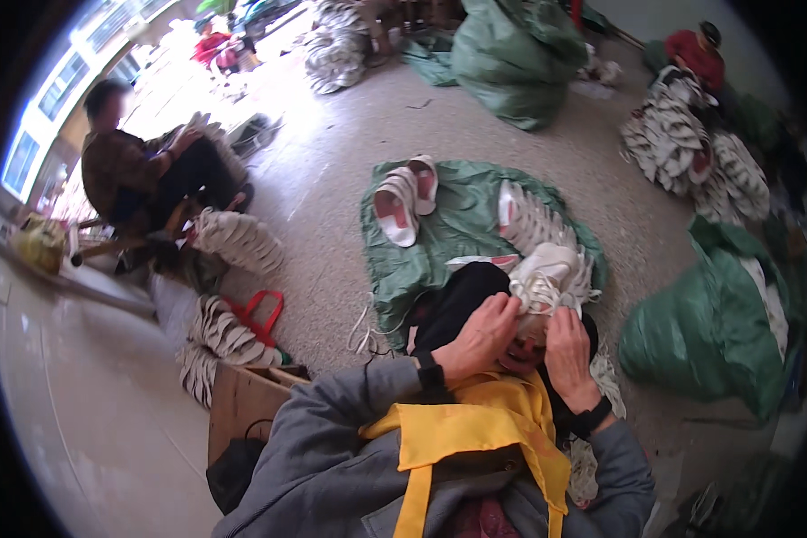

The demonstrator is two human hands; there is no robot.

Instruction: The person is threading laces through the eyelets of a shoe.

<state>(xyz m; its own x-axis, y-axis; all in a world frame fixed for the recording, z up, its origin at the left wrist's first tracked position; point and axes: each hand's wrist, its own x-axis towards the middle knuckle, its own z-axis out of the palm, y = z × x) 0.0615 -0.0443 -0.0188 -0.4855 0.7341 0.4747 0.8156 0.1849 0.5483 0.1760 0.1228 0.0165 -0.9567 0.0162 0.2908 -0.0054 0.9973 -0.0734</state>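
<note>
A white lace-up shoe (545, 269) rests on my lap, its toe pointing away from me and its loose white shoelace (547, 294) bunched over the top. My left hand (482, 337) is closed at the left side of the lacing, fingertips pinched on the lace. On the other side my right hand (572, 355) pinches the lace too, thumb and fingers together. The fine lace ends are too small to follow. Beyond my knees, a green woven sheet (457, 235) lies on the floor, bearing a pair of white shoes (398, 208) and a row of nested white shoes (536, 221).
Bulging green sacks stand at the right (699, 327) and far middle (516, 63). A wooden box (235, 408) is by my left elbow, near stacked white pieces (215, 345) and a red strap (264, 316). Seated people work left (121, 170) and far right (690, 58).
</note>
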